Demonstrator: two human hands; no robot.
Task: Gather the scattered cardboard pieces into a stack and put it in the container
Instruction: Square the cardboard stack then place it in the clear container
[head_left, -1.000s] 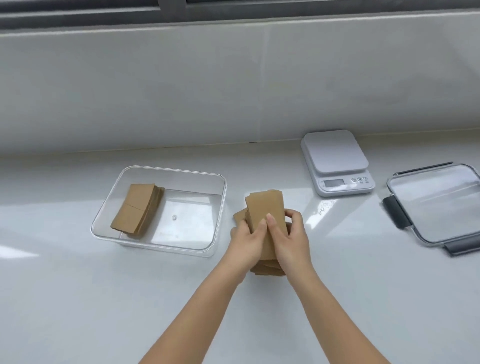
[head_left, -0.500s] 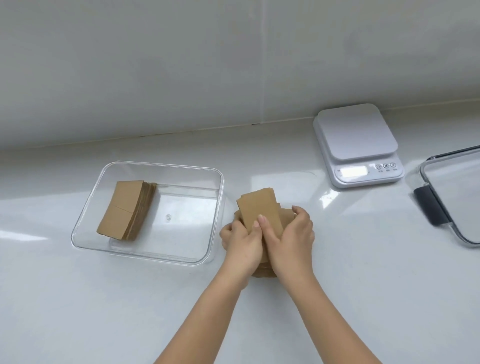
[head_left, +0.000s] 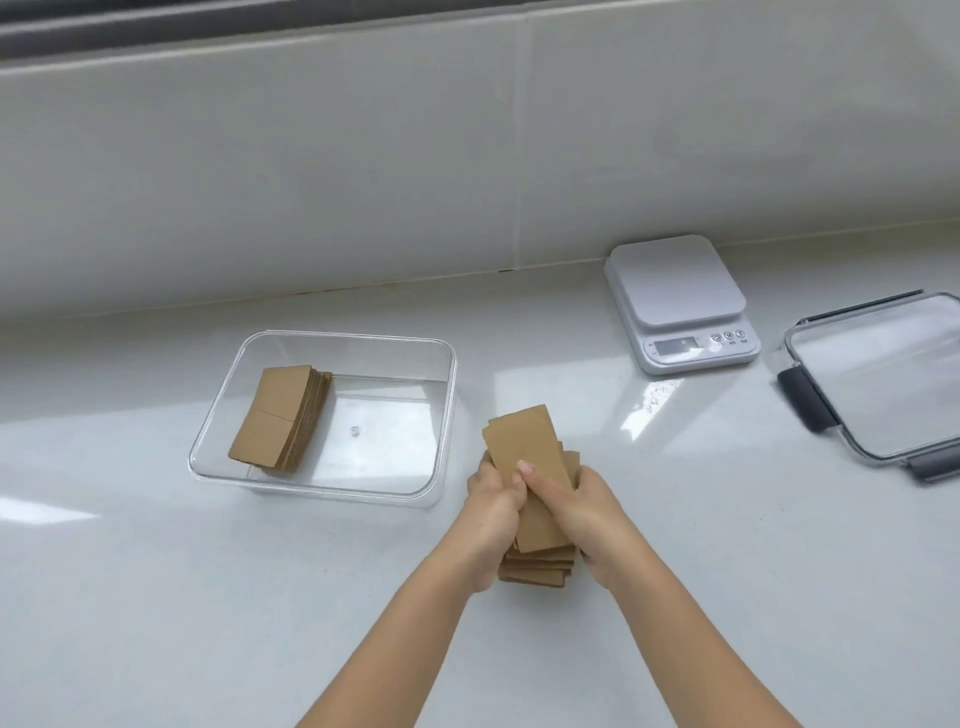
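Fingers of our left hand (head_left: 493, 512) and right hand (head_left: 582, 512) wrap the loose cardboard stack (head_left: 537, 499), which stands on the counter (head_left: 156, 597) just right of the clear container (head_left: 439, 415). Its edges sit uneven, so we should tap it square and squeeze evenly before lifting it beside the earlier stack (head_left: 280, 415) inside.

Two hands (head_left: 540, 514), two cardboard stacks (head_left: 283, 418), one clear container (head_left: 447, 415), one scale (head_left: 680, 301), one lid (head_left: 883, 379)
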